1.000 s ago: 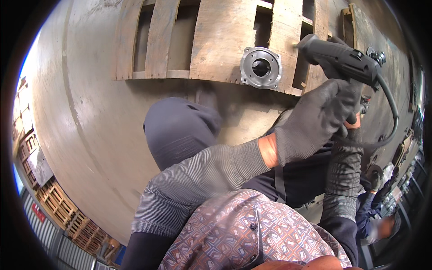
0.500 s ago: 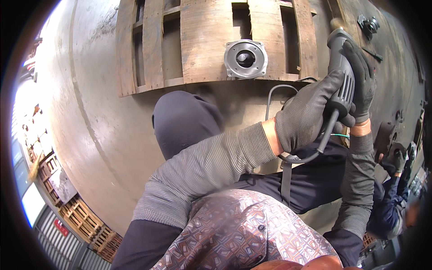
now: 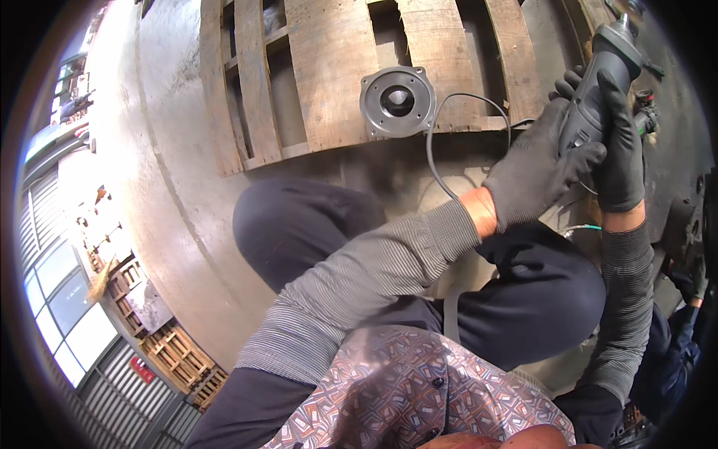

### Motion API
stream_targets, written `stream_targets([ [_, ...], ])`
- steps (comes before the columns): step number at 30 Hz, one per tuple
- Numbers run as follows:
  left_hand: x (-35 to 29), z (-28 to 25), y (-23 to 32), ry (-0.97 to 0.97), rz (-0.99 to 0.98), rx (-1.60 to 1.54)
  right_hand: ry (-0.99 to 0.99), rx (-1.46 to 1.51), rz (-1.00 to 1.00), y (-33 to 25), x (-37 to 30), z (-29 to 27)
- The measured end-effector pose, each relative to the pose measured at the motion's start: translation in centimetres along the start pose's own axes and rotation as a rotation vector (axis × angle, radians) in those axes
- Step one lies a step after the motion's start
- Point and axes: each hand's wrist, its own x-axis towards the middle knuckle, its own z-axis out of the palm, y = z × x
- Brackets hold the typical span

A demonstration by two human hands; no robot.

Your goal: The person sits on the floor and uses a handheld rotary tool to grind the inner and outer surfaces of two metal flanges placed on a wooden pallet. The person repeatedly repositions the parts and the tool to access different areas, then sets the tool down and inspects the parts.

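A grey straight grinder (image 3: 611, 63) is tilted up and to the right at the upper right, its narrow metal tip (image 3: 623, 22) pointing away from me. My left hand (image 3: 532, 170), in a dark grey knit glove, wraps the grinder's body from the left, thumb across its lower part near the switch. On the other side my gloved right hand (image 3: 622, 161) grips it too, fingers lying up along the casing. The left wrist and glove hide the rear end. A dark cord (image 3: 432, 153) loops beside a grey metal flange (image 3: 374, 112) with a round central opening, which rests on the wooden pallet (image 3: 329, 67).
My bent knees (image 3: 288, 224) are in front of the pallet. Beyond the right hand lies another tool with a green part (image 3: 645, 120). A co-worker's dark sleeve (image 3: 677, 352) shows at the right rim. Stacked pallets (image 3: 168, 355) stand far left.
Both hands and the grinder have shifted right, and the grinder tilts further right. The cord now loops up next to the flange. My view has turned somewhat, and my right knee shows more.
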Motion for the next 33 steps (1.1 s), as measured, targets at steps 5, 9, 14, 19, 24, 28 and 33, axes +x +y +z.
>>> stream_targets([
  [5, 2.3, 1.2, -7.5, -0.123, -0.225, -0.428, 0.101, 0.052, -0.038, 5.3, 2.3, -4.6],
  [9, 2.7, 0.8, -13.1, -0.255, -0.391, -0.677, 0.228, 0.02, -0.06, 10.3, 2.9, -8.4],
  [14, 1.7, 1.4, -15.8, -0.308, -0.46, -0.601, 0.265, 0.032, -0.01, 13.7, 1.9, -11.6],
  [19, 1.2, 1.4, -16.2, -0.348, -0.421, -0.334, 0.325, 0.042, 0.056, 14.3, 1.0, -12.7],
  [24, 0.6, 0.8, -16.4, -0.369, -0.244, 0.055, 0.231, 0.153, 0.053, 14.5, 0.8, -12.8],
  [28, 0.2, 0.3, -14.8, -0.419, -0.228, 0.219, 0.279, -0.087, -0.079, 13.1, -0.5, -13.9],
  [33, 0.9, -4.6, -10.0, -0.182, -0.451, 0.075, 0.446, -0.375, -0.143, 10.5, -4.4, -17.3],
])
